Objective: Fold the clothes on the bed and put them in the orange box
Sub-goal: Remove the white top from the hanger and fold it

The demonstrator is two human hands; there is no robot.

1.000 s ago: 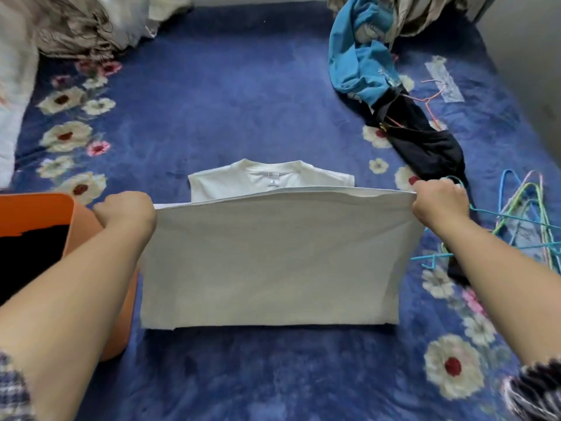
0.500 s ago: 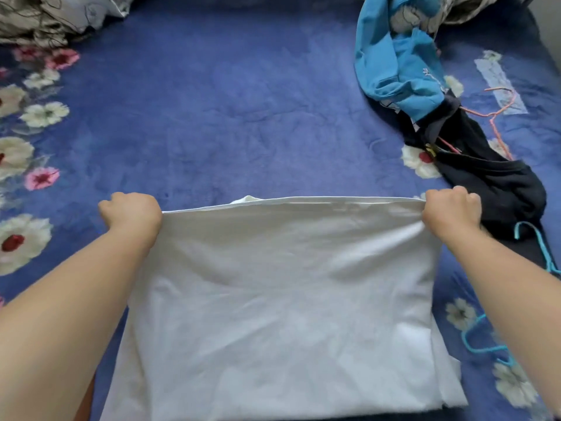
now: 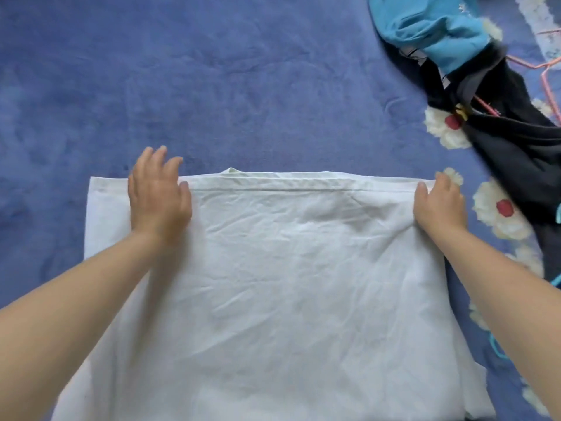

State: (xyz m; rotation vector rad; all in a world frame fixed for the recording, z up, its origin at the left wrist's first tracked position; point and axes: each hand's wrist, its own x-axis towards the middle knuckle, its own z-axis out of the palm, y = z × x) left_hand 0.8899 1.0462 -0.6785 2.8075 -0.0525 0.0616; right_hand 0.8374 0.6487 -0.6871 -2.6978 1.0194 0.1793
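Lowered from its lifted hem, the white T-shirt (image 3: 282, 284) now lies folded flat on the blue floral bedspread (image 3: 212, 86). Left hand (image 3: 158, 192) hovers, fingers spread; right hand (image 3: 438, 205) rests at the far corner, fingers relaxed. Blue garment (image 3: 431, 28) and black garment (image 3: 516, 153) lie nearby.

Two bare forearms enter from the bottom corners, with no sleeve showing on either. The left hand (image 3: 158, 197) and right hand (image 3: 440, 205) wear no rings, watch, bracelets or gloves; the visible fingernails look short and unpainted.
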